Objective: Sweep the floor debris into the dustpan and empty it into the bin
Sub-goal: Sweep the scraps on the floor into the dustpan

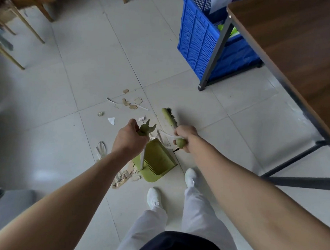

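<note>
A dark wooden table (291, 41) on grey metal legs fills two o'clock, a blue perforated crate (197, 40) sits just behind its leg at one o'clock, and pale wooden chair legs (29, 24) stand at ten o'clock.

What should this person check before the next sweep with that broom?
1. Left hand grips the green plastic dustpan by its upright handle: ok.
2. Right hand grips the green broom by its handle end: ok.
3. Dustpan lip flat on the tiled floor: cannot tell.
4. Brown cardboard scraps in the dustpan: not ok, on the floor beyond it.
5. Torn paper wrapper gathered: not ok, beside the dustpan.
6. Bin in sight: cannot tell, only a blue plastic crate shows.
</note>
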`<state>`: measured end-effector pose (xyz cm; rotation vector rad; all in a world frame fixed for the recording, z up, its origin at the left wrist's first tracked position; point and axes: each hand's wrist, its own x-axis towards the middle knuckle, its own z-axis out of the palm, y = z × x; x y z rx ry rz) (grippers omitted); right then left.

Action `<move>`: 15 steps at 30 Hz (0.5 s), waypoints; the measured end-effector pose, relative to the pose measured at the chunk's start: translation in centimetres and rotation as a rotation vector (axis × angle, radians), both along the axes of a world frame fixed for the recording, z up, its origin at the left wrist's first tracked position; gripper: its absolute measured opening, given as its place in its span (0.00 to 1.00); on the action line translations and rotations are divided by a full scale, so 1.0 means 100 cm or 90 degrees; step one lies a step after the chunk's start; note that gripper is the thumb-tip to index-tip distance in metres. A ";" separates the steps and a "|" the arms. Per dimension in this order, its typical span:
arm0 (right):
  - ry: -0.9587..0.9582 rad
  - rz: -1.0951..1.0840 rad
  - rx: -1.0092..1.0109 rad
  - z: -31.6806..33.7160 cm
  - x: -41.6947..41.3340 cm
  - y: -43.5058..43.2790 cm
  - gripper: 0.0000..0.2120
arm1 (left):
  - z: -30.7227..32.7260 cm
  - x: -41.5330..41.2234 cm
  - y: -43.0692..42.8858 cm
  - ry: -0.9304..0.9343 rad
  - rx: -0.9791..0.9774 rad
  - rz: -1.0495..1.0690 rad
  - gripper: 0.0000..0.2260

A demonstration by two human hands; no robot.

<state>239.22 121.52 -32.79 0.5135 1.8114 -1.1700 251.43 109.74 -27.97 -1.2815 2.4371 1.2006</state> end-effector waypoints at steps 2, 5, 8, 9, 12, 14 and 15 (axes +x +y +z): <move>0.031 0.039 0.030 -0.005 -0.027 0.002 0.11 | 0.000 -0.004 0.000 0.007 -0.008 0.023 0.08; 0.035 0.088 0.054 -0.013 -0.067 0.002 0.17 | 0.001 -0.008 0.005 0.009 -0.011 0.071 0.09; 0.020 0.129 0.062 -0.024 -0.092 -0.008 0.23 | 0.001 -0.016 0.012 0.003 -0.004 0.121 0.09; 0.012 0.148 0.063 -0.026 -0.093 -0.012 0.21 | 0.001 -0.019 0.014 -0.002 -0.005 0.140 0.09; -0.039 0.232 0.046 -0.024 -0.076 -0.024 0.12 | -0.001 -0.032 0.020 -0.020 -0.011 0.185 0.09; -0.072 0.279 0.033 -0.022 -0.064 -0.026 0.09 | -0.003 -0.041 0.025 -0.029 -0.009 0.198 0.08; -0.088 0.286 0.022 -0.021 -0.063 -0.026 0.08 | -0.004 -0.046 0.027 -0.032 -0.009 0.207 0.08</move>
